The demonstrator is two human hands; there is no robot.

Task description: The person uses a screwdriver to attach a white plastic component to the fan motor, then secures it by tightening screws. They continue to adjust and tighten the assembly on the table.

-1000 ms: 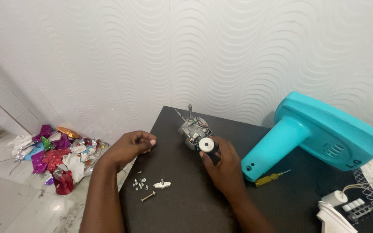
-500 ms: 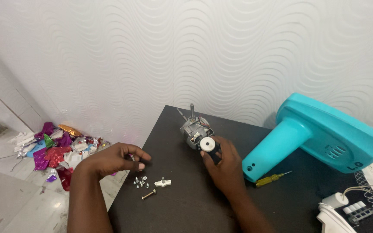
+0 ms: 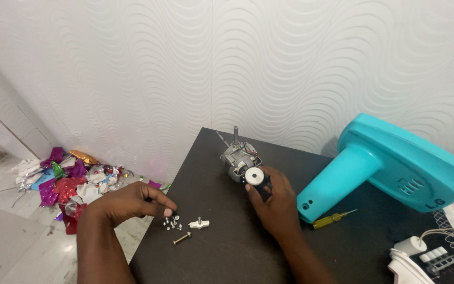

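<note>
**A:** Head view is showing me both hands over the dark table (image 3: 227,257) — what are you seeing?

**B:** Your right hand (image 3: 274,202) is gripping the small grey motor (image 3: 240,160), the one with its shaft pointing up and a white round cap facing us. Fingers are wrapping its lower end, near the table's far edge.

**A:** Right, I'm steadying it there. My left hand (image 3: 132,202) is hovering by the near-left edge, fingers curling down and pinching together just above the little pile of screws (image 3: 173,223). I cannot tell whether I'm already holding one.

**B:** Beside the pile, a white winged knob (image 3: 199,223) is lying, and a longer bolt (image 3: 182,239) just in front of it.

**A:** I'm judging that picking well means pinching one screw by its head with thumb and forefinger — not raking the heap, since the table edge is close and they'd be rolling off.

**B:** I'm agreeing. Keeping the motor still is helping too. The turquoise fan housing (image 3: 395,163) is lying to your right, with a yellow screwdriver (image 3: 332,219) just beside its neck, apart from both hands.
</note>
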